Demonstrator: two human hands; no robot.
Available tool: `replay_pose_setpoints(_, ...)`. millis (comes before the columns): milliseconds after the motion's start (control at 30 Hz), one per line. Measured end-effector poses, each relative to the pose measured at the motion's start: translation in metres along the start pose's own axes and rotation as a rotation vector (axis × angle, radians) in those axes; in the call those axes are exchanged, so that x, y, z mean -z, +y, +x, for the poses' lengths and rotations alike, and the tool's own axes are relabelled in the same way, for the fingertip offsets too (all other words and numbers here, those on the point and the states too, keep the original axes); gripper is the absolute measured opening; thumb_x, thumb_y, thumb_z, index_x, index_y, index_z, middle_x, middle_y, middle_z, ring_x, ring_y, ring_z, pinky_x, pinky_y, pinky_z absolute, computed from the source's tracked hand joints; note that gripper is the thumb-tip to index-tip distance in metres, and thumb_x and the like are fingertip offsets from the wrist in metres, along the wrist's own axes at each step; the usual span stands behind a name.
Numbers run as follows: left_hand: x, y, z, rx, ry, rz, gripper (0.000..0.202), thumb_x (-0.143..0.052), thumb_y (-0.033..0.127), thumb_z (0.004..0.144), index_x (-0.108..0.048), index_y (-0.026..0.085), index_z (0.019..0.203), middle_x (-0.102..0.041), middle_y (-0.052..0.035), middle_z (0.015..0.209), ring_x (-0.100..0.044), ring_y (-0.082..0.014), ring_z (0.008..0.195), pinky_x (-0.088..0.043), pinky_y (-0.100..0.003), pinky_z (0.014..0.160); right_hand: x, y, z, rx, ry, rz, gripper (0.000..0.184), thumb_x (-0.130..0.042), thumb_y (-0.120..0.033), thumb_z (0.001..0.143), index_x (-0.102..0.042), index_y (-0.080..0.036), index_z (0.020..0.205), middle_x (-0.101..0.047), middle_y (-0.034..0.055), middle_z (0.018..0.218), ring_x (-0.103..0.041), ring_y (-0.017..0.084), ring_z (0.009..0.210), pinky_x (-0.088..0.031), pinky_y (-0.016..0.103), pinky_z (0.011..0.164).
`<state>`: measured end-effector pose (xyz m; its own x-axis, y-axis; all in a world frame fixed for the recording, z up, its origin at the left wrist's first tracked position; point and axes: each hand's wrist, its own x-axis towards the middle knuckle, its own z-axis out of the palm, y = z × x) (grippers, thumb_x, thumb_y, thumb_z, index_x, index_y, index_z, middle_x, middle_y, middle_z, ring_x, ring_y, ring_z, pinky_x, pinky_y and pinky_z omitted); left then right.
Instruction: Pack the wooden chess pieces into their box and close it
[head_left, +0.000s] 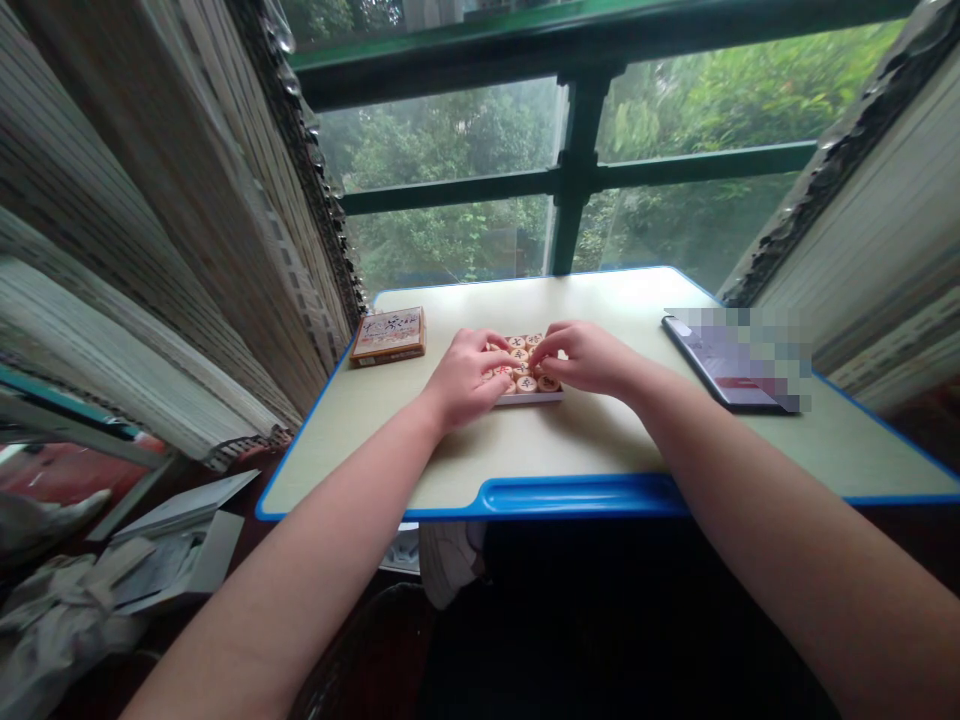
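A shallow white tray (529, 399) on the table holds several round wooden xiangqi pieces (526, 383), marked with red or dark characters. My left hand (469, 375) lies across its left side, fingers apart and reaching over the pieces. From the right, my right hand (576, 355) reaches in with bent fingers spread, its fingertips at the pieces on that side. Both hands cover part of the tray and some pieces. I see no piece lifted out of the tray.
The pale table (600, 440) has a blue rim and a blue front groove (577, 495). A printed flat box (388, 335) lies at the left, a dark tablet-like device (724, 365) at the right. Behind stands a green-framed window (577, 150); curtains (247, 200) hang on both sides.
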<state>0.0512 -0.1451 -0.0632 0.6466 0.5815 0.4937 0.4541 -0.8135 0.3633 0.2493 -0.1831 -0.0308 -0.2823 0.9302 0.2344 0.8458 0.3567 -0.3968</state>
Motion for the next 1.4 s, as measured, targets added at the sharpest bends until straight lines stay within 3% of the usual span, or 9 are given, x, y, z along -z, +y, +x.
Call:
replay_pose_setpoints(200,0.0,0.002,0.001,-0.012,-0.042,0.013,0.026,-0.05,0.024,0.082,-0.075,0.023,0.084,-0.06,-0.005,0.109,-0.045,-0.0234,0.107,-0.037,-0.041,0.1,0.0,0.0,0.0,0.017,0.008,-0.018,0.026,-0.052,-0.014,0.073,-0.077,-0.019,0.08,-0.063,0.0039,0.078,-0.056,0.014,0.068,-0.042,0.024,0.066)
replay_pose_setpoints(667,-0.001,0.002,0.003,0.036,-0.042,0.034,0.024,-0.051,0.025,0.081,-0.075,0.025,0.082,-0.061,-0.0029,0.108,-0.045,-0.0227,0.106,-0.033,-0.041,0.102,0.0,0.002,-0.001,0.068,0.035,-0.038,0.023,-0.053,-0.015,0.073,-0.076,-0.018,0.077,-0.063,0.0044,0.076,-0.056,0.014,0.067,-0.042,0.025,0.065)
replay_pose_setpoints(900,0.002,-0.001,0.004,0.029,0.041,0.025,0.026,-0.049,0.026,0.081,-0.074,0.021,0.085,-0.063,-0.0047,0.104,-0.049,-0.0224,0.103,-0.036,-0.04,0.1,0.003,0.008,0.001,0.048,0.088,-0.067,0.025,-0.052,-0.014,0.073,-0.076,-0.016,0.079,-0.064,0.0064,0.077,-0.058,0.017,0.072,-0.044,0.027,0.071)
replay_pose_setpoints(1000,0.001,-0.014,0.008,0.144,0.183,-0.051,0.031,-0.042,0.024,0.082,-0.072,0.018,0.091,-0.064,-0.0065,0.104,-0.052,-0.0217,0.105,-0.037,-0.039,0.102,0.001,0.017,0.005,-0.034,0.218,-0.009,0.026,-0.05,-0.019,0.077,-0.074,-0.015,0.085,-0.066,0.009,0.086,-0.059,0.019,0.08,-0.044,0.03,0.079)
replay_pose_setpoints(1100,-0.004,-0.026,0.012,0.383,0.295,-0.262,0.04,-0.037,0.025,0.083,-0.063,0.015,0.111,-0.061,-0.0093,0.119,-0.052,-0.0207,0.115,-0.037,-0.037,0.105,-0.007,0.025,0.009,-0.204,0.374,0.202,0.034,-0.044,-0.029,0.084,-0.069,-0.016,0.103,-0.066,0.0106,0.102,-0.059,0.021,0.093,-0.045,0.033,0.085)
replay_pose_setpoints(1167,-0.01,-0.03,0.013,0.578,0.306,-0.458,0.045,-0.036,0.029,0.085,-0.053,0.014,0.124,-0.054,-0.0116,0.131,-0.048,-0.0208,0.124,-0.038,-0.036,0.105,-0.015,0.027,0.01,-0.343,0.357,0.398,0.039,-0.041,-0.036,0.086,-0.064,-0.015,0.11,-0.067,0.0121,0.105,-0.061,0.021,0.094,-0.047,0.034,0.083)
replay_pose_setpoints(1233,-0.016,-0.031,0.013,0.681,0.271,-0.6,0.049,-0.036,0.035,0.087,-0.045,0.016,0.132,-0.048,-0.0118,0.139,-0.043,-0.0199,0.13,-0.037,-0.035,0.106,-0.024,0.025,0.01,-0.428,0.309,0.541,0.042,-0.042,-0.039,0.086,-0.063,-0.015,0.112,-0.066,0.0141,0.111,-0.061,0.024,0.1,-0.048,0.037,0.085)
replay_pose_setpoints(1333,-0.02,-0.028,0.011,0.739,0.247,-0.737,0.052,-0.036,0.039,0.088,-0.039,0.018,0.135,-0.041,-0.0106,0.144,-0.04,-0.0192,0.133,-0.036,-0.034,0.109,-0.038,0.016,0.008,-0.457,0.317,0.682,0.051,-0.043,-0.042,0.085,-0.051,-0.019,0.131,-0.054,0.0126,0.133,-0.054,0.024,0.118,-0.046,0.039,0.094)
replay_pose_setpoints(1400,-0.021,-0.025,0.011,0.764,0.294,-0.782,0.05,-0.035,0.038,0.089,-0.037,0.02,0.136,-0.038,-0.0085,0.148,-0.035,-0.0177,0.136,-0.033,-0.033,0.111,-0.047,0.011,0.008,-0.487,0.334,0.699,0.06,-0.039,-0.044,0.087,-0.038,-0.017,0.141,-0.046,0.0127,0.141,-0.049,0.022,0.125,-0.044,0.037,0.098)
